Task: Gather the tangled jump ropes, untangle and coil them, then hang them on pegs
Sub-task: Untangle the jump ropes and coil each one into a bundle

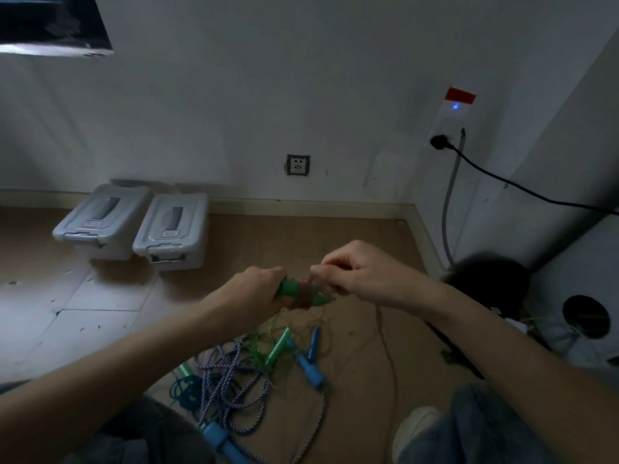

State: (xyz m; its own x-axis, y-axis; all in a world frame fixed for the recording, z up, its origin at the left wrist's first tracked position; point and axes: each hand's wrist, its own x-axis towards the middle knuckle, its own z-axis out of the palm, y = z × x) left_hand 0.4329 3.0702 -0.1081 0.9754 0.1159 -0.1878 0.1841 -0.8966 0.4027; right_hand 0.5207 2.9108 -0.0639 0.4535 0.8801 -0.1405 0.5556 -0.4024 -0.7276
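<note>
2 grey lidded bins sit side by side at the far left against the wall, the left bin (100, 221) and the right bin (172, 229); both lids are latched down, so I cannot tell what is inside.

Moving right, I see my left hand (258, 291) with its fingers curled round a green handle (289, 288), gripping it above the floor. A brownish cord (306, 291) looks wound round that handle between my 2 hands, though the blur there keeps me from reading the wraps. My right hand (356, 274) sits just beside it, thumb and fingertips pressed together in a pinch on that cord at the handle's end.

Below my hands, on the brown floor (361, 356), the rope pile (254, 373) lies tangled: a blue-and-white twisted rope (231, 376) looped over itself, thin green cord snarled through it, a second green handle (278, 346) lying tilted, and blue handles (310, 365) to its right. Another blue handle (217, 437) lies near my left knee.

Farther right, a thin cord (390, 356) trails down from my right hand across the floor. A black plug (438, 142) sits in a white wall socket at the right.
</note>
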